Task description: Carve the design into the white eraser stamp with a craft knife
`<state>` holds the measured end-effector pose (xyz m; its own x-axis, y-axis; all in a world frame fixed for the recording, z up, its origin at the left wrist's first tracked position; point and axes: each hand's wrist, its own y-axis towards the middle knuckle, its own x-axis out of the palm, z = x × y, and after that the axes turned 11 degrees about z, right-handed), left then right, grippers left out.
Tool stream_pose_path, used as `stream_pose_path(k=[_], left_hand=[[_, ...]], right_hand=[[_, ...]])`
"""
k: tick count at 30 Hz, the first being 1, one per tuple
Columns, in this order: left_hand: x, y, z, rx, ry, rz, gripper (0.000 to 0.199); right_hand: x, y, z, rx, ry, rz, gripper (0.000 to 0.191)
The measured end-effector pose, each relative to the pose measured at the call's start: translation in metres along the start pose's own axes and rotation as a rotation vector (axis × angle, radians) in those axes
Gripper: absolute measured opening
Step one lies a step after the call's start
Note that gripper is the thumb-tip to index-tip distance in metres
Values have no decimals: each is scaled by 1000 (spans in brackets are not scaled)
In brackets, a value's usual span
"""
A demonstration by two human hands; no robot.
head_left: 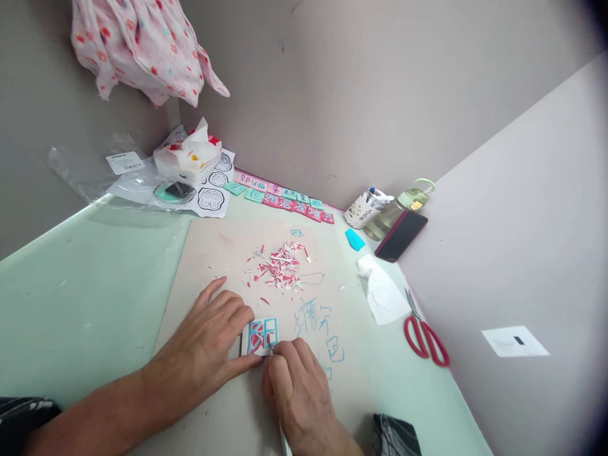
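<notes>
A small rectangular carving block [263, 335] lies on the beige board [194, 253]; blue lines and red, partly cut areas form a character on its face. My left hand [209, 335] steadies it, fingertips at its upper left edge and thumb along its lower edge. Closed in a pinch, my right hand [299, 383] grips a slim carving knife [285, 446]. The knife's tip meets the block's lower right part, while the fist hides most of its shaft. Just beyond the block is a pile of red and white shavings [282, 266].
Rows of carved pink and green character blocks [285, 201] line the wall. At the right are red-handled scissors [425, 339], a crumpled tissue [380, 288], a phone [401, 236], a bottle [380, 218] and a pen holder [363, 209]. A tissue pack [187, 158] sits back left.
</notes>
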<state>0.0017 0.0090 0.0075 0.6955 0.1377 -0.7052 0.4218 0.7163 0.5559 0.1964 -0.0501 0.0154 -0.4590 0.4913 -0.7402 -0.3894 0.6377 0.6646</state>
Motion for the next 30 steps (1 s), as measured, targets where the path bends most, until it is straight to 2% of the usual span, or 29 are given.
stream_pose_path(k=[7, 10, 12, 14, 17, 20, 23, 27, 30], left_hand=[[-3, 2, 1, -39, -13, 1, 29], [-2, 1, 0, -66, -32, -2, 28], [-1, 0, -2, -77, -40, -8, 31], [-1, -1, -3, -81, -41, -7, 34], [-2, 0, -3, -56, -39, 1, 34], [-6, 1, -1, -4, -44, 29, 34], [-9, 2, 2, 54, -52, 66, 36], [-10, 2, 3, 84, -48, 93, 36], [-8, 1, 3, 72, -34, 102, 40]], right_hand=[[-1, -3, 0, 50, 60, -14, 28], [-2, -3, 6, 93, 98, 76, 27], [-4, -1, 14, 183, 116, 221, 26], [-8, 3, 21, 410, 165, 278, 21], [-12, 10, 27, 799, 389, 197, 14], [-14, 15, 27, 1030, 688, 103, 30], [-14, 18, 23, 1121, 844, 43, 43], [-17, 22, 18, 1105, 855, 14, 22], [-16, 25, 16, 1140, 954, -15, 22]])
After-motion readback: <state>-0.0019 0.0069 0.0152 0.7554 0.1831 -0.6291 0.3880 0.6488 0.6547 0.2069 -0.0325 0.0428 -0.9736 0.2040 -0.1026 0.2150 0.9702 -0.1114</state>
